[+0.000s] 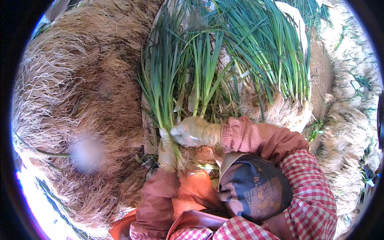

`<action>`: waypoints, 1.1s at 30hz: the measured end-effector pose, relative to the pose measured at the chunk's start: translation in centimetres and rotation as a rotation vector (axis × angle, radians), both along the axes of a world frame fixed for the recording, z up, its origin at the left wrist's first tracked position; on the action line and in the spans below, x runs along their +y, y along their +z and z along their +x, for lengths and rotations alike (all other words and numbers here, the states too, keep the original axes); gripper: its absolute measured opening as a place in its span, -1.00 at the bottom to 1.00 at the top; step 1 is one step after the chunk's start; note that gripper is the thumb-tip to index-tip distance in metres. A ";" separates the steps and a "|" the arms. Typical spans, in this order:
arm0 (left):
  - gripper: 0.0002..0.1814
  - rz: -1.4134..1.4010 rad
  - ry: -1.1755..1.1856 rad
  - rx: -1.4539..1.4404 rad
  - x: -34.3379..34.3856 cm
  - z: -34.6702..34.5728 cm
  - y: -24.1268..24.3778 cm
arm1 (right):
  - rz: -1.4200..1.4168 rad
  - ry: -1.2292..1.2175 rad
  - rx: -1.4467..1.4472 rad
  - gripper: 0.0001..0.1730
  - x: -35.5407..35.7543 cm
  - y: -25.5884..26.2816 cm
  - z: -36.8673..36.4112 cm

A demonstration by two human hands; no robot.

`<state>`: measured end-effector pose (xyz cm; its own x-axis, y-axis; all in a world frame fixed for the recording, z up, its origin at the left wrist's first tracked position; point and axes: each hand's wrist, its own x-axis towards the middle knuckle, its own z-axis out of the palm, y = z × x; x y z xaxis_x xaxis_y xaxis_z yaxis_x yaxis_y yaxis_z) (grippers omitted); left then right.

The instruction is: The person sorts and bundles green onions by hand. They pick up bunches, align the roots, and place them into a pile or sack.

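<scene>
My left hand (167,150), in a pale glove, is closed around the lower stems of a bunch of leafy green onion-like plants (162,99). Its pale roots (183,166) hang out beside the wrist, and the leaves point away from me. My right hand (195,132), gloved too, reaches across from the right with curled fingers against those stems. Whether these fingers grip anything is hidden. Just beyond the right hand, more green plants (207,66) lie on a pale sheet (301,21).
Pale, dry roots are heaped in a large mass (81,99) at left, with more roots (345,144) at right. A thick pile of green plants (270,51) lies at the far right of the sheet. A worn, rounded dark covering (255,186) and orange material (195,192) are close to me.
</scene>
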<state>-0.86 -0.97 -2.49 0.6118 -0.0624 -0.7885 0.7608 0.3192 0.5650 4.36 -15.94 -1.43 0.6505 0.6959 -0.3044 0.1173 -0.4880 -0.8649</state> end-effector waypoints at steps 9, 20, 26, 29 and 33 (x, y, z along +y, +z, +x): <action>-0.26 -0.141 0.143 0.094 0.0 0.6 -0.1 | 0.297 -0.788 0.602 -0.66 -7.4 1.0 0.0; -0.20 -0.113 -0.134 0.116 0.2 2.2 1.5 | 0.266 -0.274 -0.263 -0.90 -2.0 -0.2 -2.8; -0.27 -0.270 0.089 0.149 0.2 2.4 0.6 | 0.665 -0.939 0.411 -0.81 -12.7 6.0 1.5; -0.42 -0.315 0.003 0.141 0.9 2.4 1.4 | 0.226 -0.991 0.135 -0.68 -12.4 4.1 2.5; -0.70 -0.290 -0.210 0.272 -0.6 2.8 2.8 | -0.495 -0.454 -0.182 -0.61 -8.3 -4.5 2.6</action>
<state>1.97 -1.62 0.35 0.3351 -0.4057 -0.8504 0.9345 0.2577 0.2454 6.97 -24.21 -5.91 0.9151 0.1500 -0.3742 -0.0699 -0.8550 -0.5138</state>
